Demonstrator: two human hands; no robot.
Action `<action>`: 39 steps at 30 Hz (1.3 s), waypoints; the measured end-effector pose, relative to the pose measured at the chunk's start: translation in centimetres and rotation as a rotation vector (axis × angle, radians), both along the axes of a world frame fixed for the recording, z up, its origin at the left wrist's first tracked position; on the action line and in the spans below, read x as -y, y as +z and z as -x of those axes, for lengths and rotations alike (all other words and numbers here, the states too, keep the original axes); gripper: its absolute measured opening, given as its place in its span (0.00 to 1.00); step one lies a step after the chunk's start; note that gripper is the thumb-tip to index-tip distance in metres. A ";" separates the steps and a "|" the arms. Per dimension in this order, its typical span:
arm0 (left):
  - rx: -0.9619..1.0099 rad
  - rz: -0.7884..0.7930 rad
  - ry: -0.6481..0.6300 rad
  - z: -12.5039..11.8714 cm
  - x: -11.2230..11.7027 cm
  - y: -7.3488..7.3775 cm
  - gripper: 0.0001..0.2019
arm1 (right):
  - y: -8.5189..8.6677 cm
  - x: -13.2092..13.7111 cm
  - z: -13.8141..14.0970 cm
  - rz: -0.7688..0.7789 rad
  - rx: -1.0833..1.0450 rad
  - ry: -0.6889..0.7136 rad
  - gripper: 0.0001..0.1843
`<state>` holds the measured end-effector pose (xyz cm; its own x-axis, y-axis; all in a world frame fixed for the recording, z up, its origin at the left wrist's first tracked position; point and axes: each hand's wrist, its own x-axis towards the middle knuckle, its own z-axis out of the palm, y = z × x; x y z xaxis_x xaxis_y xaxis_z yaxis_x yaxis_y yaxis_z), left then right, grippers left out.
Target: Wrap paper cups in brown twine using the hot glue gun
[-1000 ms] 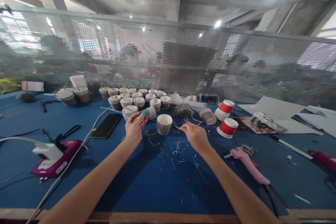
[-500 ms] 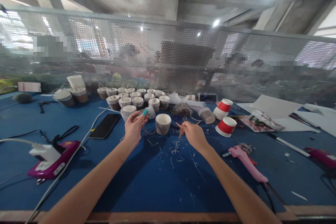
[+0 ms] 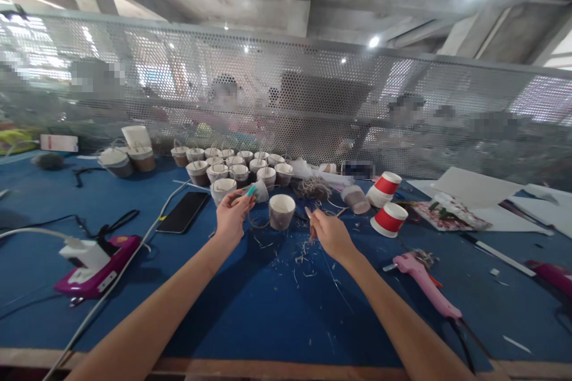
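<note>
My left hand (image 3: 233,214) is closed, its fingers at a small tilted grey-white bucket (image 3: 260,191) that it appears to hold. A teal cover or piece (image 3: 251,191) shows at a fingertip. Just right of it, a grey bucket with a white rim (image 3: 282,212) stands upright on the blue table, a thin handle loop (image 3: 258,223) at its left side. My right hand (image 3: 329,232) is closed in a pinch to the right of that bucket, apart from it. What its fingers hold is too small to make out. Cut fibre scraps (image 3: 304,256) lie below.
Rows of small handled buckets (image 3: 240,174) stand behind. A phone (image 3: 184,212) and a purple power strip (image 3: 100,268) lie left, with a cable (image 3: 117,277). Right are twine (image 3: 314,187), red-and-white cups (image 3: 389,219), a pink glue gun (image 3: 426,286) and papers (image 3: 478,187).
The whole view has shifted slightly to the right. My right-hand fingers have turned a little, while my left hand keeps nearly the same pose by the small bucket.
</note>
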<state>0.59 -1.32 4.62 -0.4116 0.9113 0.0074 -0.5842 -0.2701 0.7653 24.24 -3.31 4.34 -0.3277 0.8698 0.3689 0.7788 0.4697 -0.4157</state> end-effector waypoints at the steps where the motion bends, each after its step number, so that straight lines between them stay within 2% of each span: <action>1: 0.000 0.000 0.003 0.0 0.0 0.0 0.17 | -0.2 0.0 0.0 -0.049 0.029 0.011 0.16; 7: 0.008 -0.001 0.006 0.0 -0.1 0.0 0.16 | -1.1 -0.2 -0.3 -0.468 0.094 0.041 0.20; 10: 0.012 -0.007 -0.002 -0.1 -0.1 -0.1 0.15 | -1.2 -0.3 -0.6 -0.555 0.071 0.069 0.20; 15: 0.017 -0.019 -0.014 0.0 -0.3 -0.5 0.15 | -1.1 -0.2 -0.5 -0.478 -0.044 0.082 0.20; 22: 0.011 -0.021 -0.042 -0.1 -0.3 -0.6 0.17 | -0.8 -0.1 -0.3 -0.101 -0.410 0.098 0.22; 30: 0.002 -0.014 -0.051 -0.3 -0.2 -0.5 0.19 | -1.1 -0.9 0.0 0.246 -0.596 0.083 0.27; 32: 0.002 -0.006 -0.048 -0.2 -0.2 -0.4 0.19 | -1.2 -0.9 0.0 0.249 -0.572 0.093 0.27; 35: 0.004 0.013 -0.046 -0.2 -0.1 -0.2 0.18 | -1.2 -0.7 -0.1 0.205 -0.545 0.121 0.21; 37: 0.008 0.028 -0.041 -0.1 -0.1 0.0 0.17 | -1.1 -0.5 -0.2 0.120 -0.470 0.121 0.17; 39: 0.014 0.039 -0.032 0.0 -0.1 0.0 0.15 | -0.9 -0.3 -0.3 -0.040 -0.315 0.111 0.17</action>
<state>0.58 -1.18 4.61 -0.3817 0.9236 -0.0342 -0.6027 -0.2207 0.7668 24.52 -3.02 3.42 -0.2836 0.8180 0.5005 0.5584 0.5652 -0.6072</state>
